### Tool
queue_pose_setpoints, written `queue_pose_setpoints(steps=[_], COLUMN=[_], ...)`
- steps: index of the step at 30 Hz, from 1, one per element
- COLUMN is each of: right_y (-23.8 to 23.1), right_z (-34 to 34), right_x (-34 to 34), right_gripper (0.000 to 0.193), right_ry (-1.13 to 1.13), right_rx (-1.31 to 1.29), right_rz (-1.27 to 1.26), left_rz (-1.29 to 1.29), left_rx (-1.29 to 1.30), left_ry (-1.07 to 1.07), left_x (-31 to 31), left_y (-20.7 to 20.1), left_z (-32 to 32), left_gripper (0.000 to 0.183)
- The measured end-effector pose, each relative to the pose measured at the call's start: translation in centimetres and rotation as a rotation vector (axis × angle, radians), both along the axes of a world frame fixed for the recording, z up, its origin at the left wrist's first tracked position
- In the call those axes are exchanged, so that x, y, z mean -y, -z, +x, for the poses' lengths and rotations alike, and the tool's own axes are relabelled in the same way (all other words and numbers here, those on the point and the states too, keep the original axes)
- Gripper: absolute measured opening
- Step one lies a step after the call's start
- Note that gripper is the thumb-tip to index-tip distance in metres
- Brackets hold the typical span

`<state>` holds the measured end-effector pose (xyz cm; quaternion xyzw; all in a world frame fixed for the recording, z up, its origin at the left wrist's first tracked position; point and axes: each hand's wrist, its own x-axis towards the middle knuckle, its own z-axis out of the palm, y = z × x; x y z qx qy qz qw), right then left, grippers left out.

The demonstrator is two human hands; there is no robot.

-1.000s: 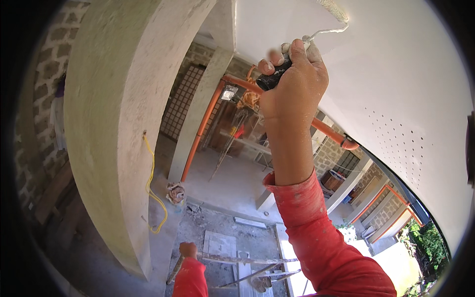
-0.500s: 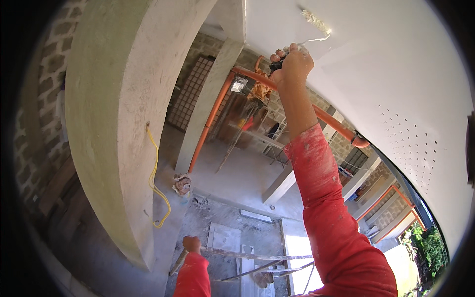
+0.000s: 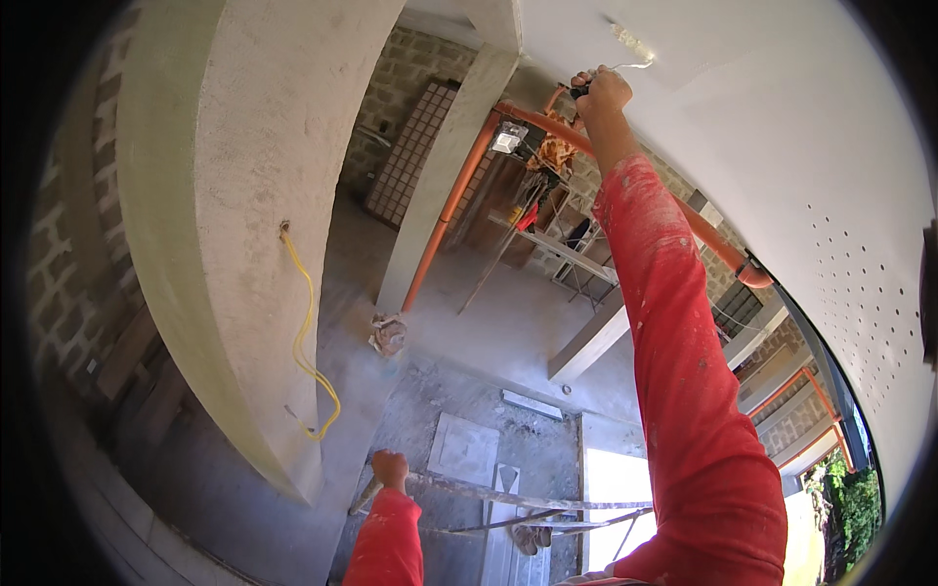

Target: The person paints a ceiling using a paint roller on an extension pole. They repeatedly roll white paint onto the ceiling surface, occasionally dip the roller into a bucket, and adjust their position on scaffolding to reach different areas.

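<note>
My right hand point(image 3: 603, 91) is raised at the end of an outstretched arm, its fingers wrapped round the dark handle of a small paint roller point(image 3: 633, 42). The roller's fuzzy, pale sleeve lies against the white ceiling point(image 3: 782, 127), and a bent wire frame joins it to the handle. Low in the view, my left hand point(image 3: 390, 467) is closed round a paint-spattered scaffold rail point(image 3: 364, 496). Both red sleeves carry pale smudges.
To the left stands a big concrete column point(image 3: 264, 176) with a yellow cable point(image 3: 311, 363) hanging from it. An orange pipe point(image 3: 449, 210) runs down a farther post. A lit floodlight point(image 3: 507, 137) hangs beside it. Scaffold bars point(image 3: 528, 502) cross below, above boards on the floor.
My right arm has stretched farther out, and the roller has moved farther from the perforated ceiling area. The view has shifted, moving the surroundings rightward. My left hand keeps its hold on the rail.
</note>
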<state>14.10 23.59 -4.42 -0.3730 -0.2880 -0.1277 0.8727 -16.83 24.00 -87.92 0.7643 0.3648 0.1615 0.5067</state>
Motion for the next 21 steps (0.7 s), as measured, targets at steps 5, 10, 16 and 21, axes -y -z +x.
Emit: queue_pose_setpoints(steps=[5,10,16,21], right_y=[-1.6,-1.5,0.8,1.3], right_z=[6.2,5.8,-6.1,-16.2], right_x=[2.9,3.7,0.9,-2.8], right_gripper=[0.008,0.005,0.009,0.008], right_ry=[0.019,0.081,0.052,0.032], right_rx=[-0.103,-0.104,0.074,0.114], right_rz=[0.055,-0.019,-0.034,0.023], left_rz=[-0.026,-0.036,-0.126,-0.043], left_rx=[-0.063,-0.137,-0.113,-0.094], left_ry=[-0.039,-0.014,-0.059,-0.086], left_x=[0.5,0.3,0.4,0.3], left_y=[-0.1,-0.5,-1.5,-0.2], left_z=[0.3,0.6,0.8,0.8], left_gripper=[0.020,0.019,0.018,0.016])
